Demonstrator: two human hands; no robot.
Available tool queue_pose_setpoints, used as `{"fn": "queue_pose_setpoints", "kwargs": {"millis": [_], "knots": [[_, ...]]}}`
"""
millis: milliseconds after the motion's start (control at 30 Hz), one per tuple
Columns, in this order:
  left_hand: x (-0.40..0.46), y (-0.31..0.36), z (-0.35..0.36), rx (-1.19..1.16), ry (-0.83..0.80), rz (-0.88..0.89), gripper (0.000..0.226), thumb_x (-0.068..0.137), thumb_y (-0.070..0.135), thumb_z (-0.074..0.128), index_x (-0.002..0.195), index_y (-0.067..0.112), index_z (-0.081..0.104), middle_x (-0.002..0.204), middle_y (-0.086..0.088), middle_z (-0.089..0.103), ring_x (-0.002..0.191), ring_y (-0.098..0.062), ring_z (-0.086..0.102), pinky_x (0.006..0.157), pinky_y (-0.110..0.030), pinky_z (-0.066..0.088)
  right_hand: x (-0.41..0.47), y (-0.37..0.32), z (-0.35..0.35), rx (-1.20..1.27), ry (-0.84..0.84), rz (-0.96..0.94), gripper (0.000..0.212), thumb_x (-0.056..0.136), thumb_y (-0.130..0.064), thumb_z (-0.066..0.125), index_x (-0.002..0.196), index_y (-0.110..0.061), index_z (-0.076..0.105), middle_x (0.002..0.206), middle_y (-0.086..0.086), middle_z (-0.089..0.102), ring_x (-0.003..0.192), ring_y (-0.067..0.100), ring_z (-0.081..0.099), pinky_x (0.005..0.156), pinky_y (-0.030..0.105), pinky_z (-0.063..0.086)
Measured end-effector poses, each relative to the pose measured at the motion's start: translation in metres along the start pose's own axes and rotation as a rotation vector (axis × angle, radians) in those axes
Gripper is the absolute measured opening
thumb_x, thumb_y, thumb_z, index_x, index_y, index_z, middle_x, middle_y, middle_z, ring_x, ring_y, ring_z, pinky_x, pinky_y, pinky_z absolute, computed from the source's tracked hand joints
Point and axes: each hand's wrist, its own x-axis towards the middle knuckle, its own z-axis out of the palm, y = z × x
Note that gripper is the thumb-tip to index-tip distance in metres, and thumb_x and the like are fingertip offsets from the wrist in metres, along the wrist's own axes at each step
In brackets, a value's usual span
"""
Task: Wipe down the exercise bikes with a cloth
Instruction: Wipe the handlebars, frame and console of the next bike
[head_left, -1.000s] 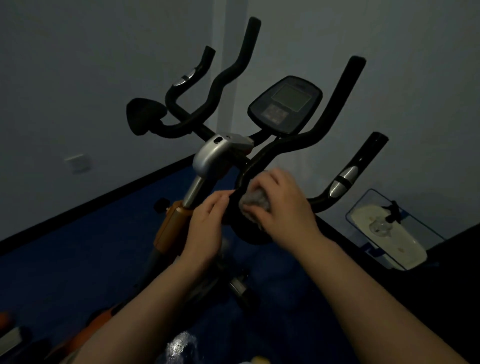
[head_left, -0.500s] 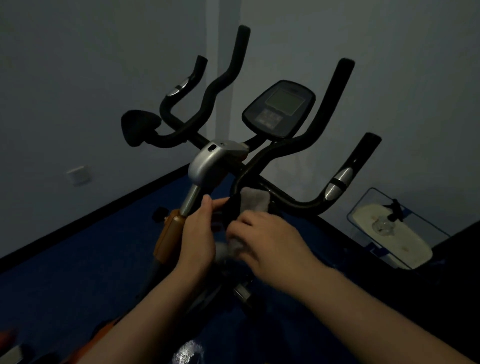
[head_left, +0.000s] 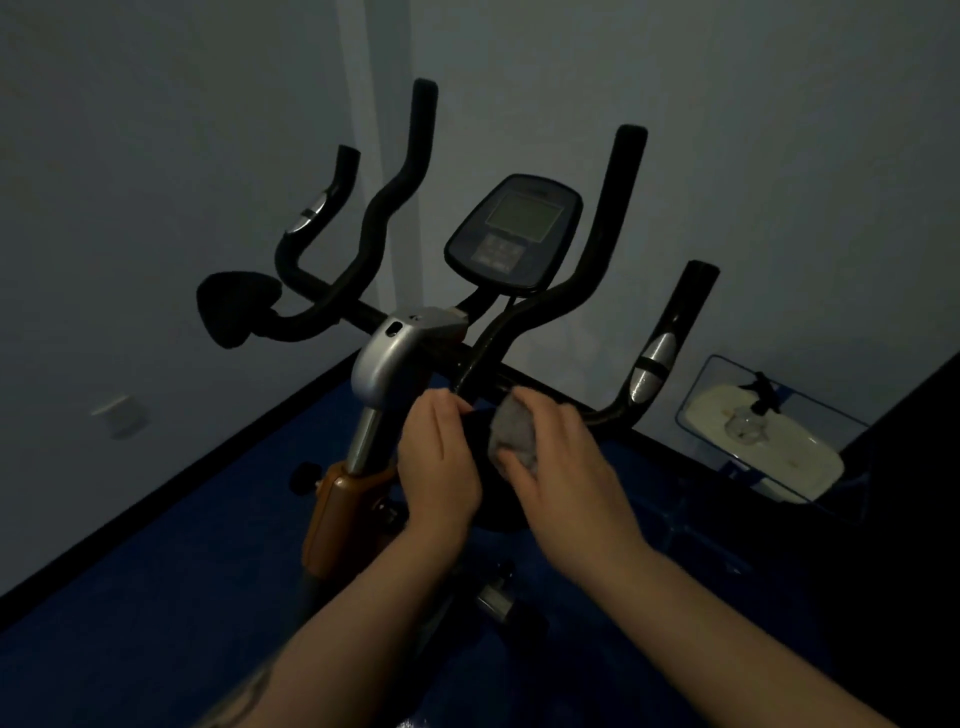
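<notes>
An exercise bike with black handlebars (head_left: 524, 317), a silver stem cover (head_left: 400, 348) and a dark console (head_left: 511, 231) stands before me in a dim room. My right hand (head_left: 561, 467) grips a bunched grey cloth (head_left: 514, 434) and presses it against a black elbow pad low on the handlebar's right side. My left hand (head_left: 439, 462) rests on the pad's left edge, fingers fairly straight, just beside the cloth. The pad itself is mostly hidden by both hands. An orange frame section (head_left: 337, 509) sits below the stem.
A second black elbow pad (head_left: 234, 306) juts out at the left. A clear bin holding a white tray and small items (head_left: 763, 441) sits on the blue floor (head_left: 156, 597) at right. Grey walls meet in a corner behind the bike; a wall socket (head_left: 119, 415) is at left.
My right hand slid down with the cloth trailing half a second ago, then came back up, the cloth bunched against the pad again. My left hand stayed at the pad's left edge.
</notes>
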Motion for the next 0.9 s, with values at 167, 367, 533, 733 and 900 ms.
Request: {"fn": "queue_pose_setpoints", "kwargs": {"millis": [167,367,533,733,900], "knots": [[0.002,-0.003,0.0,0.092,0.039,0.05,0.033,0.098,0.03,0.029,0.075,0.018,0.05,0.07,-0.004,0.053,0.064,-0.014,0.05,0.059,-0.027,0.039,0.041,-0.004,-0.001,0.113,-0.099,0.142,0.045,0.092,-0.063,0.029,0.106,-0.025,0.048,0.096,-0.002,0.055,0.085,0.016,0.056,0.077,0.039,0.049],[0.0,-0.007,0.0,0.092,0.035,0.103,0.035,0.096,0.036,0.025,0.076,0.019,0.048,0.068,0.0,0.05,0.064,-0.017,0.05,0.058,-0.029,0.039,-0.006,-0.017,0.006,0.026,0.13,0.225,0.029,0.096,-0.045,0.037,0.117,-0.025,0.039,0.111,-0.001,0.053,0.095,0.016,0.054,0.077,0.041,0.051],[0.0,-0.008,0.001,0.078,0.036,0.114,0.034,0.096,0.036,0.025,0.073,0.019,0.044,0.068,-0.001,0.048,0.064,-0.018,0.048,0.06,-0.028,0.037,0.03,-0.011,0.009,0.202,0.089,0.334,0.033,0.098,-0.045,0.034,0.121,-0.022,0.041,0.115,0.002,0.06,0.095,0.018,0.059,0.081,0.041,0.051],[0.0,-0.011,0.001,0.076,0.043,0.123,0.035,0.096,0.036,0.025,0.075,0.018,0.046,0.07,-0.005,0.052,0.067,-0.021,0.051,0.062,-0.032,0.041,-0.022,-0.026,0.023,0.274,0.345,0.301,0.029,0.096,-0.037,0.041,0.123,-0.029,0.036,0.119,-0.006,0.048,0.104,0.01,0.051,0.082,0.032,0.049],[0.0,-0.008,0.0,0.077,0.033,0.127,0.032,0.098,0.031,0.026,0.074,0.019,0.045,0.069,0.0,0.049,0.066,-0.019,0.05,0.062,-0.029,0.038,0.033,-0.015,0.017,0.24,0.164,0.361,0.028,0.097,-0.043,0.038,0.116,-0.022,0.039,0.11,0.006,0.059,0.091,0.021,0.059,0.075,0.039,0.051]]}}
